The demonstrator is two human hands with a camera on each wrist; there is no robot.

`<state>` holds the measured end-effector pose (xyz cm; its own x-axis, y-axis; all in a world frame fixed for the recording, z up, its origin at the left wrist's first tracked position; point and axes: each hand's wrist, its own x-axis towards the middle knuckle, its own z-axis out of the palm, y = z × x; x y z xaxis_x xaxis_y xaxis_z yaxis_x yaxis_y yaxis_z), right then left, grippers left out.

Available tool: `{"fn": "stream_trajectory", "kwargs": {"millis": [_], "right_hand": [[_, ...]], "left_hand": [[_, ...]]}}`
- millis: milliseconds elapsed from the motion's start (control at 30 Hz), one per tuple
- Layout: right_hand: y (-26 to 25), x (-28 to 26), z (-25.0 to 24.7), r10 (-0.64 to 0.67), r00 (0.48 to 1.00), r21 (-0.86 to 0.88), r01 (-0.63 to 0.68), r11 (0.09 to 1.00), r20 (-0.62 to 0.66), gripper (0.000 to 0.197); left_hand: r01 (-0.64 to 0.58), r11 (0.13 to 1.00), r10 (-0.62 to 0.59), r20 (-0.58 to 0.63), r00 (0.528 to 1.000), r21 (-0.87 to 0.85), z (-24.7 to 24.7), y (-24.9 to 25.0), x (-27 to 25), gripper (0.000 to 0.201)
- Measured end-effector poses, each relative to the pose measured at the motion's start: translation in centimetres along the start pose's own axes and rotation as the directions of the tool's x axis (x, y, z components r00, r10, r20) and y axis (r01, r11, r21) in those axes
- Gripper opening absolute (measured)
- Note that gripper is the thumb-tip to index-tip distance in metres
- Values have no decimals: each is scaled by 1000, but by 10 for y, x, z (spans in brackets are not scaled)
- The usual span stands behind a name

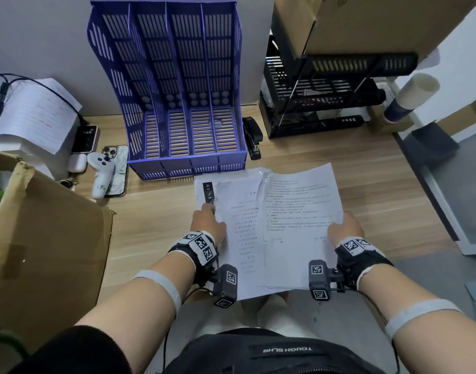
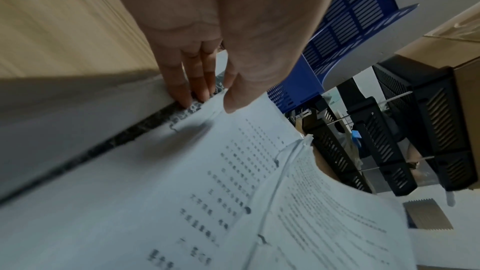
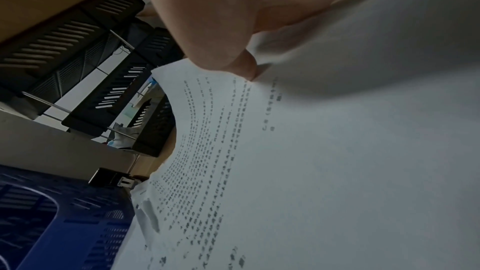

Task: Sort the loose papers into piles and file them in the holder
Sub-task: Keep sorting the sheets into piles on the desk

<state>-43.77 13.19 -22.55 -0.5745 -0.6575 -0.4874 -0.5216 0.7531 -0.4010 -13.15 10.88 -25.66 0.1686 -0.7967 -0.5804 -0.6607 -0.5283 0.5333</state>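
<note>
left hand point(image 1: 208, 225) low over desk point(image 1: 339, 171), thumb above, fingers below, pinching left edge of papers point(image 1: 285, 225). right hand point(image 1: 344, 228) pinching right sheet, thumb on top. papers fanned, just before blue holder point(image 1: 177, 103). print too small to read; label point(image 1: 286, 350) on black bag point(image 1: 231, 357): "tough", rest unclear.

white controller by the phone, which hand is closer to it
Left. The left hand holds the left edge of the papers, to the right of the white controller; the right hand holds their right edge, farther away.
</note>
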Motion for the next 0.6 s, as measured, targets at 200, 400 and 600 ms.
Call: {"fn": "stream_trajectory", "kwargs": {"millis": [200, 400, 600], "right_hand": [[-5, -7, 22, -25, 936, 31, 15, 999, 352, 48], [-13, -8, 20, -165, 889, 134, 118, 984, 426, 44], [-27, 6, -37, -295, 943, 470, 192, 862, 156, 34]], "left_hand": [[145, 968, -134, 65, 989, -205, 10, 12, -1, 57], [39, 992, -17, 182, 983, -119, 20, 22, -10, 34], [-193, 844, 242, 33, 970, -501, 29, 93, -31, 37]]}}
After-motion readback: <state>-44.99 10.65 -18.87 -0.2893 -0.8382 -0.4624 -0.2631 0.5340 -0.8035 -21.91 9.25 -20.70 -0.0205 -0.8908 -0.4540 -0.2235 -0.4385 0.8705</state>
